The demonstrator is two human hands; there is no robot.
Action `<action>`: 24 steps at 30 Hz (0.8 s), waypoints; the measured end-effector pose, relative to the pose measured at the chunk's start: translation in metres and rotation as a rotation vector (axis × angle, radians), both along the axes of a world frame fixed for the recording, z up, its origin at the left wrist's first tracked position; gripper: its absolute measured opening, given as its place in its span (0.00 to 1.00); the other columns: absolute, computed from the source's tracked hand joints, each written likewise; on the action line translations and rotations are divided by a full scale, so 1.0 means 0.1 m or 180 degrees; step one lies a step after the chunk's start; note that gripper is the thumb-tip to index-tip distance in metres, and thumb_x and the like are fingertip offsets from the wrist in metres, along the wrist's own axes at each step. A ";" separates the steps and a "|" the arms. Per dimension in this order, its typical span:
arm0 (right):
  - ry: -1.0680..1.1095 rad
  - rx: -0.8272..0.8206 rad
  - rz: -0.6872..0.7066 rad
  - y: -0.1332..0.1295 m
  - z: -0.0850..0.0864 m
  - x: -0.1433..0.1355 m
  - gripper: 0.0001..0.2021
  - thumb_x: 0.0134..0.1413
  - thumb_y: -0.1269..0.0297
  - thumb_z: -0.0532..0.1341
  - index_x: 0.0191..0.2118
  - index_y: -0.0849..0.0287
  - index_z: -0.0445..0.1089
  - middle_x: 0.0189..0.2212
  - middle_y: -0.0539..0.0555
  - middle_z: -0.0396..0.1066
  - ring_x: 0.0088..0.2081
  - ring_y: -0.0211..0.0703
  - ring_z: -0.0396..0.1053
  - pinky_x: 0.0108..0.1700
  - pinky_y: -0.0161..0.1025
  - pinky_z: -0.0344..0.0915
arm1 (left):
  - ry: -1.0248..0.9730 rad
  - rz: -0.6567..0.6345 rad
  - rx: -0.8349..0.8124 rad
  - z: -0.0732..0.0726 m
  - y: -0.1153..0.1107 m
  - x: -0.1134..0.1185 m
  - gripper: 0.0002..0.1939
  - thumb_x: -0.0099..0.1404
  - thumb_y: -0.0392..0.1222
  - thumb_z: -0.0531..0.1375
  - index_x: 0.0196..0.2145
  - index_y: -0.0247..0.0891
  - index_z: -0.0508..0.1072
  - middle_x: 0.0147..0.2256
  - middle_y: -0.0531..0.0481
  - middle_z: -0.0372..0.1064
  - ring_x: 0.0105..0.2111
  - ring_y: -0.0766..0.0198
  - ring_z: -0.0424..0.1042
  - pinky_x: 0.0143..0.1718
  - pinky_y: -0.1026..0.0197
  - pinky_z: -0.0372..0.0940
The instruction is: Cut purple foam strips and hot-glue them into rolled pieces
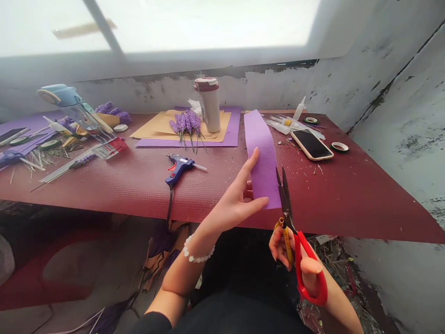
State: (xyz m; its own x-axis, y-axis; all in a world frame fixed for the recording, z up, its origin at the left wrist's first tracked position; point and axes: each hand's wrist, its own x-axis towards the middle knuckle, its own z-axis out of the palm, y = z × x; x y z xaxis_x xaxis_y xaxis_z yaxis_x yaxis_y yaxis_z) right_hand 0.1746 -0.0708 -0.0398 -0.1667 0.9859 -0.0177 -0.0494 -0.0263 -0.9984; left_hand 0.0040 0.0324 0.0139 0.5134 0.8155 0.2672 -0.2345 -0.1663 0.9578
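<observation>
A long strip of purple paper stands up at the table's front edge, with my left hand closed on its lower left part, thumb and fingers on either side. In my right hand are red-handled scissors, thumb through one loop. Their blades are parted and point up beside the paper's lower right edge. A thin yellow tool is also held in the fingers of my right hand, below the blades.
A blue glue gun lies left of the paper. Behind stand a lidded cup and purple flowers on tan sheets. A phone, tape rolls and a glue bottle are at right; a blue-lidded bottle leans at left.
</observation>
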 end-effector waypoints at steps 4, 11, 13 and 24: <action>-0.0045 0.0150 0.0050 -0.01 -0.01 -0.01 0.41 0.37 0.14 0.50 0.33 0.52 0.62 0.27 0.49 0.63 0.22 0.37 0.49 0.22 0.40 0.49 | 0.0015 -0.0074 0.0034 0.01 -0.03 0.01 0.50 0.65 0.45 0.67 0.74 0.53 0.41 0.49 0.47 0.71 0.39 0.61 0.72 0.39 0.60 0.72; -0.0087 0.0137 0.0150 -0.02 -0.03 -0.02 0.42 0.37 0.14 0.48 0.35 0.52 0.61 0.28 0.48 0.62 0.23 0.38 0.50 0.24 0.41 0.50 | -0.0007 -0.0107 0.0029 0.03 -0.06 0.01 0.50 0.65 0.42 0.67 0.74 0.54 0.41 0.52 0.47 0.71 0.40 0.63 0.72 0.39 0.63 0.72; -0.0089 0.0071 0.0124 -0.03 -0.05 -0.01 0.42 0.37 0.14 0.49 0.36 0.52 0.61 0.27 0.48 0.62 0.23 0.38 0.50 0.24 0.40 0.50 | -0.0029 -0.0100 0.0027 0.03 -0.06 0.01 0.50 0.65 0.41 0.67 0.74 0.54 0.41 0.49 0.48 0.72 0.39 0.64 0.72 0.39 0.63 0.72; -0.0192 -0.0205 -0.0018 0.02 0.16 -0.05 0.44 0.29 0.11 0.48 0.31 0.53 0.61 0.17 0.45 0.58 0.18 0.36 0.49 0.21 0.39 0.49 | -0.0037 -0.0126 -0.0089 0.04 -0.09 0.01 0.50 0.65 0.40 0.67 0.74 0.55 0.41 0.50 0.48 0.70 0.37 0.66 0.71 0.35 0.65 0.71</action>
State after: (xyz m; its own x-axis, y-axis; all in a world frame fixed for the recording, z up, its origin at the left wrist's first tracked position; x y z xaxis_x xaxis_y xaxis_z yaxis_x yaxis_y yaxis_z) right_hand 0.1694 -0.0690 -0.0241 -0.1578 0.9833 -0.0909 0.0104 -0.0904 -0.9959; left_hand 0.0047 0.0237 0.0180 0.5423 0.8019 0.2509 -0.2515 -0.1300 0.9591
